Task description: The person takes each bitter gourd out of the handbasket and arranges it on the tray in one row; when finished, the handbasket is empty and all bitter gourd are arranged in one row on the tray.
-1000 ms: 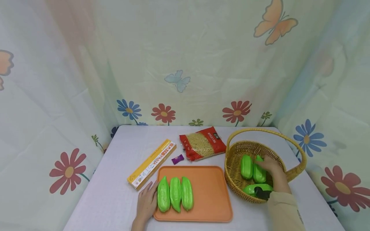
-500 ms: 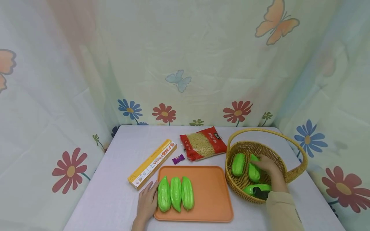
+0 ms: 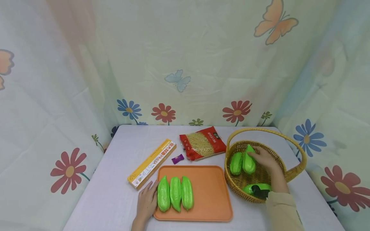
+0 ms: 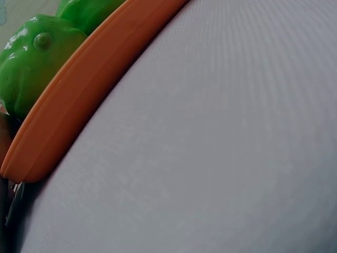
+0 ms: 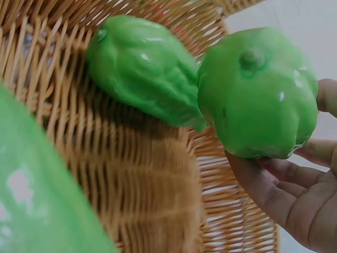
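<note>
Holding one green gourd [image 3: 249,164] between thumb and curled fingers of the right hand [image 3: 264,156], in the basket [image 3: 238,182] right of the tray [image 3: 211,192]; can't tell if clear of the weave underneath. Resting the left hand [image 3: 146,200] against the tray's left rim, fingers fairly straight, no gourd in it. Also in the basket: second gourd [image 3: 236,163] on the tray side of the held one, third gourd [image 3: 248,189] partly hidden by a black object [image 3: 259,192]. Laid side by side on the tray's left half: three gourds [image 3: 175,194]. Lying on the surface [image 3: 121,144] past the tray: pasta box [image 3: 151,164] off its far left corner, purple sachet [image 3: 177,159], red bag [image 3: 202,144]. Step in hand, judging by the grip: handling a basket gourd. Next move likely calls for a firm pinch, clearance from the basket handle [image 3: 261,129], and no knocking of the second gourd.
</note>
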